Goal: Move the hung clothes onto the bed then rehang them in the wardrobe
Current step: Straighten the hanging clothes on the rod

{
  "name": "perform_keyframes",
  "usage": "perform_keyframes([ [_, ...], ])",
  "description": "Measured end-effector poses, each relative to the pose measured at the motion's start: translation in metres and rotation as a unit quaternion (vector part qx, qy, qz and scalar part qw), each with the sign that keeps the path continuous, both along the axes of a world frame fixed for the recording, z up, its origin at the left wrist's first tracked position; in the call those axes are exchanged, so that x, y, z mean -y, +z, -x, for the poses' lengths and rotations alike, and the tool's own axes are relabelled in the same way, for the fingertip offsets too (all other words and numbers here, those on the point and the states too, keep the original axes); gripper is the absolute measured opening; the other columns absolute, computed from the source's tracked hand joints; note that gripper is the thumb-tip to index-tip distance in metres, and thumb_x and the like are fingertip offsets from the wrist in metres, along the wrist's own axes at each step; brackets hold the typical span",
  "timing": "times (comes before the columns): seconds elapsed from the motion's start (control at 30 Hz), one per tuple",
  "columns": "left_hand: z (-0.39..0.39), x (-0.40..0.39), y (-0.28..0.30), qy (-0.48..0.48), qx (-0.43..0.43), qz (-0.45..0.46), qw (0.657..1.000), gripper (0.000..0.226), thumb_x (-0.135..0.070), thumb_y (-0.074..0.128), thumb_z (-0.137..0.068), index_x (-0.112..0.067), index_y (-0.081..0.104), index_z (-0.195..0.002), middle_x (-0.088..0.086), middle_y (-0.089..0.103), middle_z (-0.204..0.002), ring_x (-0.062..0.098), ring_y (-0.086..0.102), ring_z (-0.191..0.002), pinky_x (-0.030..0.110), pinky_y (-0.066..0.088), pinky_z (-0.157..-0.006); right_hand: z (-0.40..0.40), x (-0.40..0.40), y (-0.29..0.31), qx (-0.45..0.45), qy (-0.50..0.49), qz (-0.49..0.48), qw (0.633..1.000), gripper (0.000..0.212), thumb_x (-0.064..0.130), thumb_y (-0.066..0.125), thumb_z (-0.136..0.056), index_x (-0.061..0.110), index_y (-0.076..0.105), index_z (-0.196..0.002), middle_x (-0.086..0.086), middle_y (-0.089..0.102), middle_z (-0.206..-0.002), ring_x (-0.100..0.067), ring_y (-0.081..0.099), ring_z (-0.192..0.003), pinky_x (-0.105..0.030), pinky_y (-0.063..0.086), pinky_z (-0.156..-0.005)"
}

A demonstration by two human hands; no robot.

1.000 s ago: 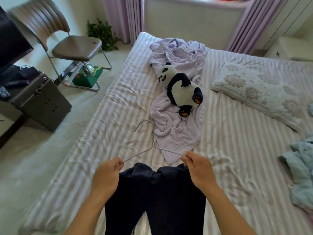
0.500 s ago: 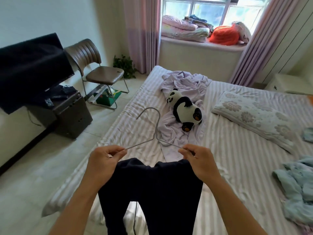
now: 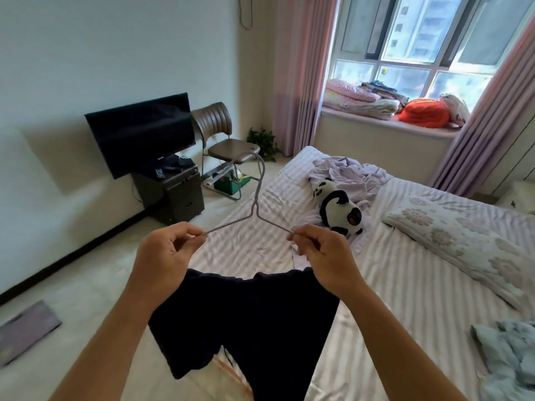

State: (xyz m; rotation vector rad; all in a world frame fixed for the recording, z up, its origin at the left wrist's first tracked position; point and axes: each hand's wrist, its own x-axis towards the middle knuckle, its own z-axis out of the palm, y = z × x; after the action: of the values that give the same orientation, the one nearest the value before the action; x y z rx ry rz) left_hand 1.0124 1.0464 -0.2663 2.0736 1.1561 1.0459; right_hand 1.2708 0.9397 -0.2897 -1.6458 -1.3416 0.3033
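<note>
A thin grey wire hanger [image 3: 256, 198] is held up in front of me, hook pointing up. My left hand [image 3: 162, 256] pinches its left shoulder end and my right hand [image 3: 324, 256] pinches its right end. A dark navy garment [image 3: 246, 322] hangs from the hanger below my hands, over the near edge of the striped bed [image 3: 405, 285]. A light blue garment [image 3: 509, 357] lies crumpled on the bed at the right. A lilac cloth [image 3: 350, 175] lies spread near the bed's far end. No wardrobe is in view.
A panda plush [image 3: 338, 209] lies on the lilac cloth, a floral pillow [image 3: 463, 235] to its right. At the left wall stand a TV [image 3: 142, 131], a dark cabinet [image 3: 170, 192] and a brown chair [image 3: 225, 146]. Folded bedding [image 3: 362, 99] sits on the windowsill.
My head has tilted up, so the wall, TV and window have come into view. Both hands have lifted the hanger with the navy garment higher off the bed.
</note>
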Motion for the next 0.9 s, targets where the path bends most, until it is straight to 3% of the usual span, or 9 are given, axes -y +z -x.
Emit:
perform_keyframes([
  [0.13,0.049,0.045,0.029,-0.007,0.037,0.000,0.999,0.008,-0.021,0.073,-0.084,-0.028,0.071,-0.079,-0.001,0.058,-0.055,0.011,0.044,-0.044,0.016,0.039,-0.046,0.045,0.018,0.028,0.008,0.038,-0.015,0.999,0.017,0.014,0.065,-0.094,0.025,0.074,-0.085,0.008,0.064,-0.066,-0.011,0.060,-0.061,-0.033,0.052,-0.067],
  [0.23,0.091,0.073,0.043,0.024,0.065,-0.012,0.998,0.008,-0.021,0.074,-0.082,-0.028,0.073,-0.081,-0.003,0.057,-0.053,0.014,0.046,-0.047,0.019,0.041,-0.049,0.086,0.028,0.048,0.033,0.070,-0.032,0.997,0.017,0.015,0.065,-0.093,0.027,0.073,-0.084,0.012,0.063,-0.064,-0.006,0.060,-0.061,-0.022,0.048,-0.064],
  [0.33,0.139,0.100,0.050,0.059,0.095,-0.016,0.994,0.009,-0.017,0.075,-0.082,-0.026,0.075,-0.082,-0.003,0.058,-0.053,0.026,0.051,-0.052,0.019,0.043,-0.053,0.132,0.038,0.065,0.050,0.108,-0.043,0.992,0.017,0.015,0.065,-0.093,0.028,0.073,-0.084,0.013,0.065,-0.067,-0.007,0.061,-0.063,-0.025,0.049,-0.065],
  [0.47,0.211,0.144,0.063,0.111,0.108,-0.024,0.988,0.011,-0.014,0.075,-0.082,-0.025,0.075,-0.081,0.002,0.064,-0.058,0.015,0.059,-0.054,0.018,0.050,-0.058,0.204,0.053,0.087,0.073,0.168,-0.059,0.981,0.016,0.015,0.066,-0.092,0.027,0.073,-0.084,0.009,0.067,-0.068,-0.010,0.063,-0.067,-0.027,0.052,-0.067],
  [0.6,0.295,0.194,0.073,0.172,0.101,-0.022,0.980,0.011,-0.014,0.074,-0.083,-0.025,0.074,-0.082,0.005,0.067,-0.064,0.015,0.062,-0.058,0.019,0.053,-0.059,0.286,0.069,0.101,0.078,0.234,-0.059,0.967,0.014,0.014,0.065,-0.093,0.024,0.074,-0.089,0.009,0.066,-0.068,-0.007,0.061,-0.063,-0.013,0.044,-0.056],
  [0.7,0.353,0.238,0.079,0.220,0.112,-0.032,0.969,0.010,-0.015,0.075,-0.082,-0.025,0.075,-0.083,-0.001,0.070,-0.067,0.015,0.065,-0.063,0.015,0.053,-0.062,0.349,0.084,0.105,0.069,0.294,-0.054,0.952,0.012,0.015,0.064,-0.093,0.021,0.075,-0.094,0.010,0.067,-0.072,-0.004,0.062,-0.067,-0.008,0.043,-0.060],
  [0.8,0.408,0.285,0.082,0.283,0.116,-0.029,0.952,0.007,-0.018,0.075,-0.081,-0.023,0.076,-0.086,-0.009,0.069,-0.065,0.010,0.065,-0.065,0.013,0.047,-0.063,0.411,0.098,0.104,0.064,0.345,-0.057,0.935,0.011,0.016,0.065,-0.093,0.019,0.075,-0.097,0.012,0.067,-0.072,-0.001,0.063,-0.069,-0.008,0.045,-0.064],
  [0.9,0.463,0.334,0.084,0.339,0.113,-0.035,0.933,0.009,-0.017,0.076,-0.082,-0.025,0.076,-0.083,-0.006,0.067,-0.063,0.012,0.063,-0.063,0.011,0.046,-0.062,0.475,0.112,0.101,0.061,0.403,-0.048,0.912,0.012,0.019,0.065,-0.093,0.022,0.076,-0.096,0.010,0.068,-0.072,-0.009,0.065,-0.071,-0.022,0.053,-0.068],
])
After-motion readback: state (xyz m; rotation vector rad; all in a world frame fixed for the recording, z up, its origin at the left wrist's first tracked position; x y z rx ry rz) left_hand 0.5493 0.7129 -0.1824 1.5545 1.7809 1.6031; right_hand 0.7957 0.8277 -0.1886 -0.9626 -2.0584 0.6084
